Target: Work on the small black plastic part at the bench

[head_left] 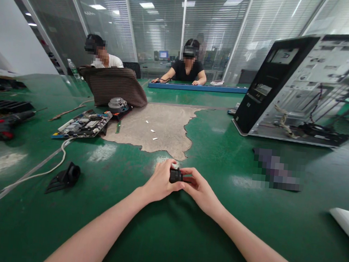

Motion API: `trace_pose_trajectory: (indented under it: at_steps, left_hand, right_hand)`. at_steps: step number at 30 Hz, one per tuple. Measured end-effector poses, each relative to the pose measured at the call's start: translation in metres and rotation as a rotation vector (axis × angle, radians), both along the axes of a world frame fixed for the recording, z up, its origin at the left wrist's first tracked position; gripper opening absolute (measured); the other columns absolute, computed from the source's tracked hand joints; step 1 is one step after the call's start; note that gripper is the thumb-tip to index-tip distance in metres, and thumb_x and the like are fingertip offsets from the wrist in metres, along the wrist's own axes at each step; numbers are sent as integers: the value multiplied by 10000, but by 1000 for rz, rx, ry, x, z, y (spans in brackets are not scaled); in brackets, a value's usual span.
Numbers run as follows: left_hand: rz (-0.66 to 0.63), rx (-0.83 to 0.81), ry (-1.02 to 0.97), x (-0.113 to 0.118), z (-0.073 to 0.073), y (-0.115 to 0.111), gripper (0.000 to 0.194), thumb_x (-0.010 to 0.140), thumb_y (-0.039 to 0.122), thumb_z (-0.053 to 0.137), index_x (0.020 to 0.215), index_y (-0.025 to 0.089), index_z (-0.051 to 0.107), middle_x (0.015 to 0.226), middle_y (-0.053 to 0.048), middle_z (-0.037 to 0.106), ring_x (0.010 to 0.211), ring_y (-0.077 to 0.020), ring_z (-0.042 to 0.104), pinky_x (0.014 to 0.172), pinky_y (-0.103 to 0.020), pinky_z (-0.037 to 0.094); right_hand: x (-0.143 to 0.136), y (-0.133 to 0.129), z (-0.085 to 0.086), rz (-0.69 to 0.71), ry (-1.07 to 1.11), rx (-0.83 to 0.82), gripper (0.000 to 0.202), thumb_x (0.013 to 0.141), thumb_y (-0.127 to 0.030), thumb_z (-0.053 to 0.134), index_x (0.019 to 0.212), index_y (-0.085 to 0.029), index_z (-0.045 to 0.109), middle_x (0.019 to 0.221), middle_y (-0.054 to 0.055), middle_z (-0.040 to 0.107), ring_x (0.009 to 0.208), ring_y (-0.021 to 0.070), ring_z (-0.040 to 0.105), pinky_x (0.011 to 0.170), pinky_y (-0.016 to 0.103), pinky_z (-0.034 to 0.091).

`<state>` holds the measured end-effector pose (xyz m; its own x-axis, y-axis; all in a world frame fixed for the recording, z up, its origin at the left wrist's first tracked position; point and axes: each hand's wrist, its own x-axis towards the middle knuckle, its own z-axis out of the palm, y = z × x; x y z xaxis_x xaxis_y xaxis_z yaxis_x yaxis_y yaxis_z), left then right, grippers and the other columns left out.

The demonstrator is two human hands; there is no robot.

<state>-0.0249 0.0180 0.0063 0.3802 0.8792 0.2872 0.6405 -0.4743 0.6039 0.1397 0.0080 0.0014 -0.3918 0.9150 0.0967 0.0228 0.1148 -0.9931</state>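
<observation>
Above the green tabletop, near its middle, a small black cylindrical part (176,175) with a ridged rim sits between my two hands. My left hand (159,182) wraps round its left side, thumb in front and fingers behind. On the right side, the fingertips and thumb of my right hand (199,189) pinch the part's edge. Its exact kind I cannot make out. To the left on the table lies a black plastic piece (65,177) with a round collar and a flared base.
An open computer case (267,86) stands at the right. A circuit board (85,124), a white cable (64,152) and a power drill (5,124) lie at the left. A brown cloth-covered object (113,85) is farther back. Two people (189,69) sit across the table.
</observation>
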Motion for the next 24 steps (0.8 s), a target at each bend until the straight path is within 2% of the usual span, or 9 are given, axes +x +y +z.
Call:
trace_pose_trajectory:
  at_steps: [3, 6, 10, 14, 19, 24]
  left_hand:
    - [-57, -108, 40, -5, 5, 1, 883, 510, 630, 630, 1171, 161, 279, 1067, -103, 441, 947, -256, 417, 817, -390, 350]
    - [-112, -145, 69, -7, 10, 1, 985, 429, 604, 690, 1199, 183, 242, 1096, -96, 412, 963, -258, 401, 821, -389, 352]
    - [-145, -76, 99, -5, 14, 1, 816, 486, 485, 723, 1135, 202, 316, 1039, -56, 436, 923, -226, 417, 809, -361, 347]
    - [-155, -1, 130, -3, 13, 1, 635, 532, 384, 717, 1043, 206, 385, 936, -20, 463, 862, -197, 436, 772, -326, 341]
    - [-139, 60, 155, -2, 6, 1, 651, 525, 425, 708, 1040, 203, 377, 941, -28, 470, 859, -205, 440, 753, -329, 328]
    - [-107, 96, 153, -1, 1, 2, 656, 528, 431, 699, 1048, 204, 370, 949, -35, 472, 862, -209, 438, 746, -327, 321]
  right_hand:
    - [0, 1, 0, 13, 3, -30, 239, 729, -237, 587, 940, -211, 478, 952, 31, 574, 904, 170, 577, 799, 341, 480]
    - [0, 1, 0, 20, 33, -45, 238, 720, -240, 598, 920, -211, 472, 913, 21, 587, 899, 168, 581, 807, 345, 477]
    - [1, -3, 1, 44, 48, -54, 232, 708, -227, 613, 885, -212, 463, 897, 9, 576, 867, 152, 587, 818, 340, 468]
    - [1, -5, 3, 50, 40, 14, 241, 693, -205, 628, 878, -213, 473, 902, -2, 543, 898, 144, 563, 857, 322, 441]
    - [1, -3, 1, 13, 17, 44, 116, 769, -258, 537, 860, -206, 486, 842, -3, 525, 832, 134, 559, 776, 288, 464]
    - [0, -1, 0, -22, -38, 31, 183, 778, -261, 522, 942, -210, 456, 917, 19, 537, 862, 147, 557, 777, 302, 468]
